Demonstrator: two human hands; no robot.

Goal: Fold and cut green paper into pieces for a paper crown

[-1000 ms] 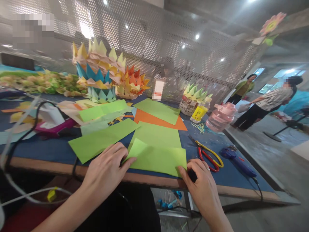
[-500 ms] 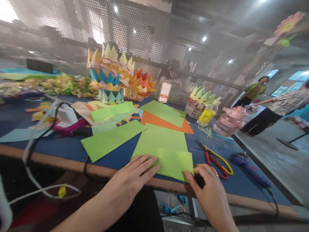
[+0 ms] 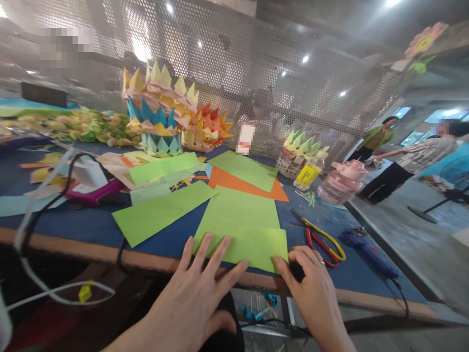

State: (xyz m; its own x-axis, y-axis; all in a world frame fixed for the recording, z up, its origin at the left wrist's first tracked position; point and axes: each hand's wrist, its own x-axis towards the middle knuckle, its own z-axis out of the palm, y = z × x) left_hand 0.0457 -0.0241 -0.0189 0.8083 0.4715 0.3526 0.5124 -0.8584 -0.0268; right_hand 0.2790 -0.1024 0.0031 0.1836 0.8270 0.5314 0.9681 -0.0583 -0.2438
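The left hand (image 3: 205, 288) lies palm-down, fingers spread wide, tips on the light-green rectangular paper piece (image 3: 256, 249). The right hand (image 3: 309, 274) is curled narrow, thumb on that piece's near right corner; whether it pinches the paper cannot be told. The piece lies along the near edge of the blue-topped table (image 3: 359, 276), over a larger light-green paper sheet (image 3: 240, 205); whether a fold joins them is unclear.

Risks, as judged: uneven pressure from the spread fingers could skew or crease the piece. With so little table before it, a pull could bring it over the edge. A rightward sweep of the right hand could knock the red-and-yellow-handled metal hand tool (image 3: 324, 246). A snag on the dark cord (image 3: 405, 298) could drag the blue plastic glue gun (image 3: 370, 254).
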